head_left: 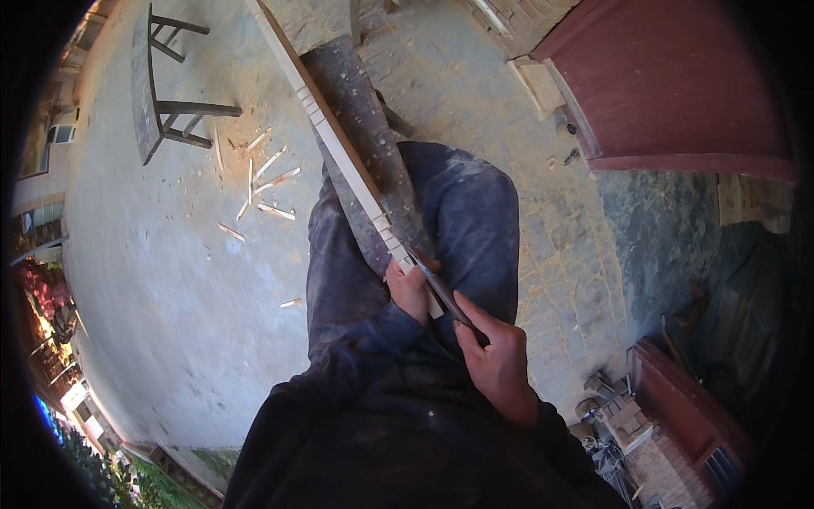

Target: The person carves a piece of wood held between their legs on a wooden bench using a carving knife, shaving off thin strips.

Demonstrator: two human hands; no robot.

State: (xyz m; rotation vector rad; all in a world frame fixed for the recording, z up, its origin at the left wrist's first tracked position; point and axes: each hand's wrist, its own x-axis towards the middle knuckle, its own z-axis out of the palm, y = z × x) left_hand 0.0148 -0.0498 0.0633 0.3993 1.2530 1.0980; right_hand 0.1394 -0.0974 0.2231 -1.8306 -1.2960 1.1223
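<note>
A long pale wooden strip [352, 164] with several notches and crosswise cuts runs from the top of the view toward my lap. It lies along a dark, worn narrow bench [360, 106] between my legs. My left hand [409, 293] is closed around the strip close to its near end. In my right hand [498, 356] is a slim dark tool [448, 295] that looks like a chisel, gripped by its handle. The tool's far end meets the strip just beyond my left fingers; its tip is hard to make out.
Thin wood offcuts [270, 180] and sawdust litter the floor to the left. Farther up stands another dark bench [146, 102]. A red panel [678, 85] is at the upper right. Stacked wood blocks [626, 417] and a red box-like piece [687, 407] sit at the lower right.
</note>
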